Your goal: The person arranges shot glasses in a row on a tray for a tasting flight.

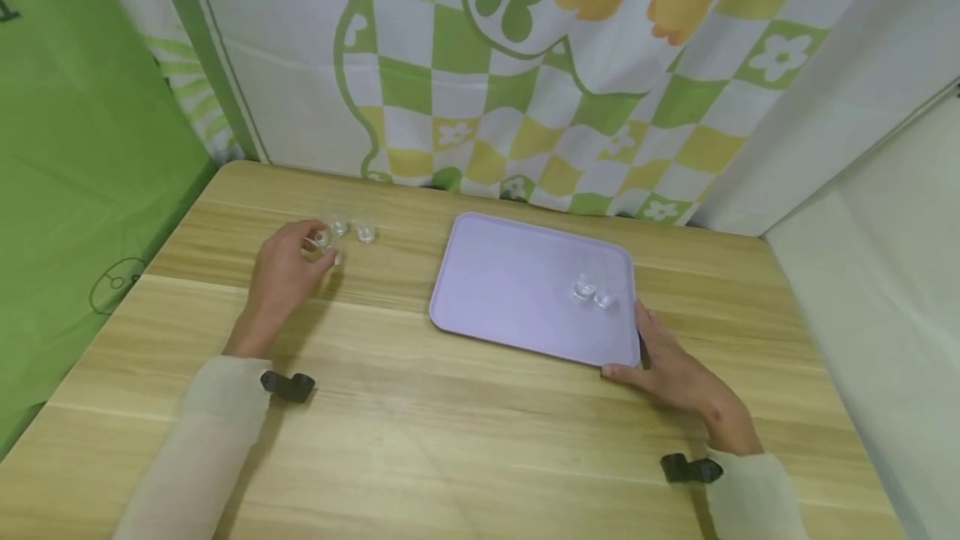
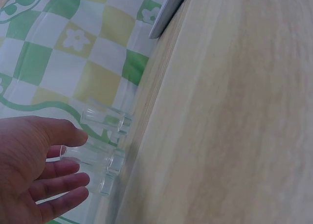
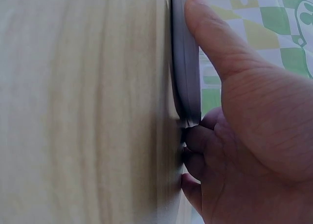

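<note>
My left hand [image 1: 288,265] is at the table's left side, thumb and fingers curled round a small clear shot glass [image 2: 115,161]. In the left wrist view its thick base is down by the tabletop. Just beyond the fingers are more clear glasses, one [image 1: 365,231] to the right and another [image 1: 339,225] close by. A lilac rectangular tray [image 1: 502,273] lies right of centre, with two small clear glasses, one [image 1: 583,288] beside the other [image 1: 603,298], near its right side. My right hand [image 1: 678,373] grips the tray's near right corner, thumb along the front edge, fingers at the side.
The wooden table [image 1: 420,440] has rounded back corners. Behind it hangs a checked, flowered curtain [image 1: 510,90] that reaches down to the back edge. A green cloth [image 1: 90,132] hangs on the left and a pale wall [image 1: 885,232] stands to the right.
</note>
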`<action>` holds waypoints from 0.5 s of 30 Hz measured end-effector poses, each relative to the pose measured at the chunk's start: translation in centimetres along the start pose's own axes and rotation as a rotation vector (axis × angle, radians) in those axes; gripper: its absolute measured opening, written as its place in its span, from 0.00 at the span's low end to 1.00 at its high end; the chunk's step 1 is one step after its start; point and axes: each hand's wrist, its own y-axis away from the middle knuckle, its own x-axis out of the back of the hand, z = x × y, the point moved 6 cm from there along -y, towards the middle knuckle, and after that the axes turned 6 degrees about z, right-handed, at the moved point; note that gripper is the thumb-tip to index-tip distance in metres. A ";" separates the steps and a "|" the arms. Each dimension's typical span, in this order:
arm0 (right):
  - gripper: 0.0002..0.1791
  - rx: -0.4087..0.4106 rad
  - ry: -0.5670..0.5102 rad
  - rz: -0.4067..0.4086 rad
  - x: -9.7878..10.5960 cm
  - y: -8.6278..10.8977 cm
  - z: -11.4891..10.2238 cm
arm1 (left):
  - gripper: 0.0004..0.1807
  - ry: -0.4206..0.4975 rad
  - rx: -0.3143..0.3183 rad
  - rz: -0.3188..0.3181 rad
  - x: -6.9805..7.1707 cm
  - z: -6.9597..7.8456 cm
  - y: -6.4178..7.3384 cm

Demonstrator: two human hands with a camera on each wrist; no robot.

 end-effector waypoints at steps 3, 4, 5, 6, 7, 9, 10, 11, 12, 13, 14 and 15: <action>0.67 -0.004 -0.001 -0.002 0.1 0.0 -0.1 | 0.20 0.013 0.013 -0.011 -0.1 -0.1 -0.1; 0.67 -0.008 -0.002 -0.003 0.2 0.0 -0.1 | 0.20 0.014 0.017 -0.013 -0.1 -0.1 -0.1; 0.67 -0.008 -0.003 -0.005 0.2 0.1 -0.2 | 0.20 0.016 0.022 -0.015 -0.1 -0.1 -0.1; 0.67 -0.007 -0.003 -0.005 0.2 0.0 -0.2 | 0.20 0.016 0.027 -0.018 -0.1 -0.1 -0.1; 0.67 -0.006 -0.003 -0.007 0.2 0.0 -0.2 | 0.20 0.017 0.031 -0.021 -0.2 -0.2 -0.1; 0.67 -0.005 -0.001 -0.008 0.3 0.1 -0.2 | 0.20 0.020 0.038 -0.026 -0.2 -0.2 0.0; 0.67 -0.004 0.000 -0.008 0.3 0.1 -0.3 | 0.21 0.021 0.041 -0.029 -0.2 -0.1 0.0; 0.67 -0.002 0.001 -0.008 0.3 0.1 -0.3 | 0.21 0.023 0.046 -0.032 -0.2 -0.1 0.0; 0.67 0.001 0.003 -0.008 0.3 0.1 -0.3 | 0.21 0.024 0.050 -0.034 -0.2 -0.1 0.0; 0.67 0.001 0.004 -0.007 0.3 0.1 -0.3 | 0.21 0.025 0.053 -0.036 -0.2 -0.1 0.1; 0.67 0.002 0.005 -0.006 0.2 0.1 -0.3 | 0.21 0.025 0.056 -0.038 -0.2 -0.1 0.1; 0.67 0.001 0.006 -0.007 0.2 0.2 -0.3 | 0.21 0.027 0.058 -0.041 -0.2 0.0 0.1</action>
